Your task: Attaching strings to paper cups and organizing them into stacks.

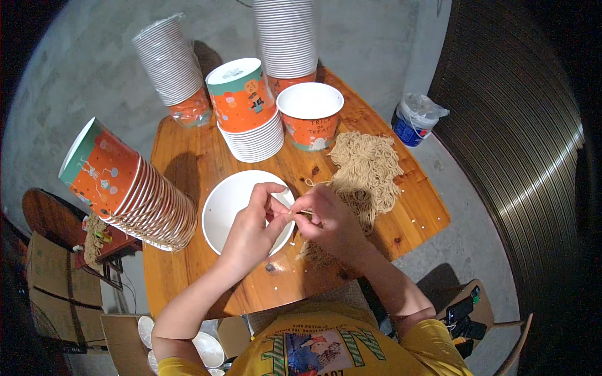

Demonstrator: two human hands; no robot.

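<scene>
In front of me on the wooden table stands a paper bucket, its white inside facing up. My left hand reaches over its right side, thumb and forefinger pinched together at the rim. Right beside it, my right hand is closed on a thin tan cord. The fingertips of both hands meet there, so the cord's end is hidden. A tangled heap of tan cords lies just beyond my right hand, with more strands under my right wrist.
A tilted stack of orange buckets with cords leans at the left. Behind are an upside-down stack, an upright orange bucket and two tall plastic-wrapped stacks. A blue pail stands on the floor, cardboard boxes at left.
</scene>
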